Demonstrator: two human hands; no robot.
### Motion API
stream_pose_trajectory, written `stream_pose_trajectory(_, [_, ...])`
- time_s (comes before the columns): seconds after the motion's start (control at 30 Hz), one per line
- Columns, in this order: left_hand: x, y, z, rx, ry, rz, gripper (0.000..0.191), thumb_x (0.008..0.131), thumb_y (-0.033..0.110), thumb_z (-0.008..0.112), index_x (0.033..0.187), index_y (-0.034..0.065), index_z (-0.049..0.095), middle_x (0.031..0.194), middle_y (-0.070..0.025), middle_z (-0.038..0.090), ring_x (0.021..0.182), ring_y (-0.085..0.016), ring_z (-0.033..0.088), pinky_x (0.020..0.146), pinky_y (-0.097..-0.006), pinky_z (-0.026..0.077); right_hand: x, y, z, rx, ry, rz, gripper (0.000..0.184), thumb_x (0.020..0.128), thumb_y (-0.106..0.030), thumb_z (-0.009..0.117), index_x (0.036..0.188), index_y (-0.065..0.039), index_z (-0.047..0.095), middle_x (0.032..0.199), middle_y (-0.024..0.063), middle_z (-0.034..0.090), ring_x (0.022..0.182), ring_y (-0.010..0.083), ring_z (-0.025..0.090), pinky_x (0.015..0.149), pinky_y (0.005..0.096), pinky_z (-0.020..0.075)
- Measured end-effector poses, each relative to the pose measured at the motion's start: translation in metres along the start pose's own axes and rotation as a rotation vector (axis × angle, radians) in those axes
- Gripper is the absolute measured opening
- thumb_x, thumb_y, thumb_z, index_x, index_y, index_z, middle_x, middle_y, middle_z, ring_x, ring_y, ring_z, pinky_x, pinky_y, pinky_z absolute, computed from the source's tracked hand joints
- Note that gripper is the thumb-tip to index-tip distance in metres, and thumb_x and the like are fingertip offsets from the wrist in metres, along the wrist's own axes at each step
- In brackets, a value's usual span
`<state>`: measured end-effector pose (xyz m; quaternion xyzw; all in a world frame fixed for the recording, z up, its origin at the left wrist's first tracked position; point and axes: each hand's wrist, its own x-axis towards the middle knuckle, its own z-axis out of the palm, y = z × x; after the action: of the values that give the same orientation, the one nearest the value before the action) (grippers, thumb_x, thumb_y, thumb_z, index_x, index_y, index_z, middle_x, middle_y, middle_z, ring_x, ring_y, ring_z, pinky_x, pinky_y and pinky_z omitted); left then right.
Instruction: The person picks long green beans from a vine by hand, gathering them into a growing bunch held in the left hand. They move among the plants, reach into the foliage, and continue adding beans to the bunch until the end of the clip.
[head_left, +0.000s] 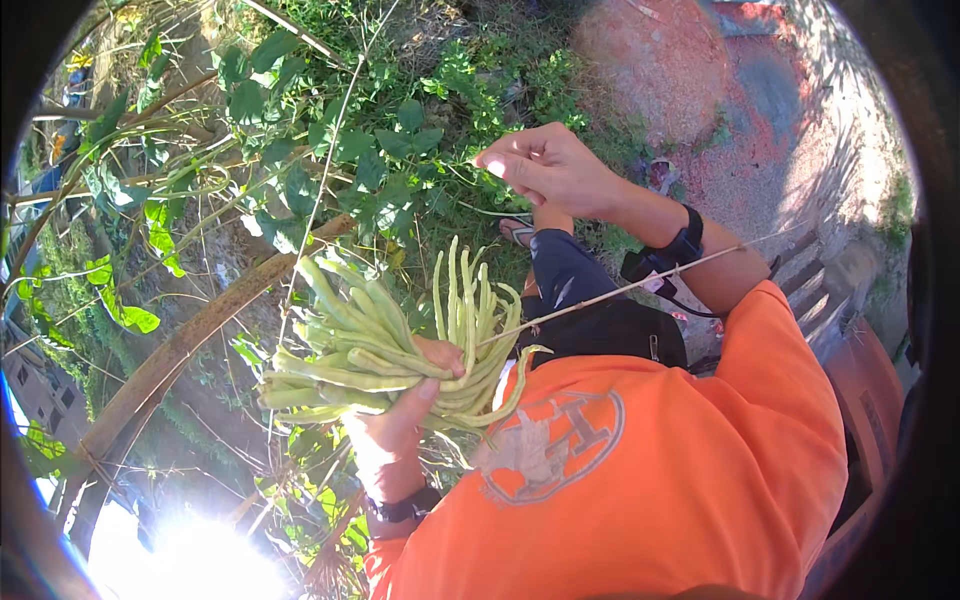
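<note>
My left hand is closed around a thick bundle of long green bean pods, with the thumb across them. The pods bend around the hand, and several loose ends stick up or curl against my orange shirt. Above and to the right, my right hand is raised over the green plants, its thumb and fingertips pinched together. Whether a thin stem lies between those fingertips is unclear. Leafy climbing vines hang just left of it. A thin dry stem crosses from the bundle over my right forearm.
A thick brown branch or pole slants up through the left side, with thin strings and vines about it. My sandalled foot stands among low plants. Reddish gravelly ground lies at the upper right. Sun glare covers the lower left.
</note>
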<state>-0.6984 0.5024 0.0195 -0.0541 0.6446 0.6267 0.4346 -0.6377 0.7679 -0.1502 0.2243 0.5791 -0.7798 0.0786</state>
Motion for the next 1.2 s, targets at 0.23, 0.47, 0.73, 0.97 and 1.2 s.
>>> stream_pose_trajectory(0.23, [0.047,-0.018,-0.028,-0.105,-0.162,0.238,0.051,0.08,0.011,0.083,0.116,0.0031,0.048,0.085,-0.0089,0.065,0.08,-0.029,0.069,0.087,-0.0508,0.052,0.089,0.184,-0.106,0.066,0.387,0.625,0.035,0.1,-0.036,0.068,0.097,-0.001,0.071,0.062,0.0005,0.055,0.046,0.0075,0.048,0.039,0.026,0.0324])
stream_pose_trajectory(0.47, [0.074,-0.061,-0.039,-0.144,-0.006,0.174,0.049,0.081,0.004,0.076,0.118,0.0036,0.043,0.087,-0.0119,0.064,0.083,-0.032,0.069,0.085,-0.0503,0.051,0.16,0.294,-0.126,-0.022,0.533,0.388,0.037,0.099,-0.03,0.067,0.09,0.006,0.072,0.056,0.0078,0.061,0.043,0.0154,0.053,0.041,0.0345,0.0388])
stream_pose_trajectory(0.73, [0.085,-0.082,-0.06,-0.029,0.186,0.081,0.058,0.077,0.007,0.07,0.126,-0.0014,0.04,0.09,-0.0123,0.058,0.089,-0.029,0.062,0.095,-0.0493,0.047,0.324,0.319,-0.011,-0.375,0.145,0.096,0.024,0.099,-0.018,0.068,0.109,0.004,0.072,0.081,0.0087,0.073,0.062,0.0129,0.067,0.061,0.0305,0.0568])
stream_pose_trajectory(0.97, [0.089,-0.114,-0.097,0.012,0.4,0.043,0.04,0.079,0.024,0.084,0.097,-0.0015,0.06,0.082,-0.0146,0.064,0.078,-0.033,0.067,0.086,-0.0463,0.054,0.431,0.365,0.104,0.068,-0.129,-0.071,0.02,0.083,-0.003,0.063,0.098,0.001,0.075,0.084,0.0135,0.074,0.077,0.0208,0.071,0.069,0.0358,0.0566])
stream_pose_trajectory(1.2, [0.088,-0.131,-0.12,0.025,0.459,-0.057,0.041,0.08,0.023,0.082,0.102,-0.0008,0.057,0.084,-0.0141,0.064,0.08,-0.033,0.067,0.089,-0.0475,0.054,0.445,0.442,0.138,-0.894,-0.375,-0.079,0.034,0.079,-0.028,0.075,0.098,0.0,0.073,0.092,0.0211,0.072,0.084,0.0402,0.07,0.083,0.0502,0.0525])
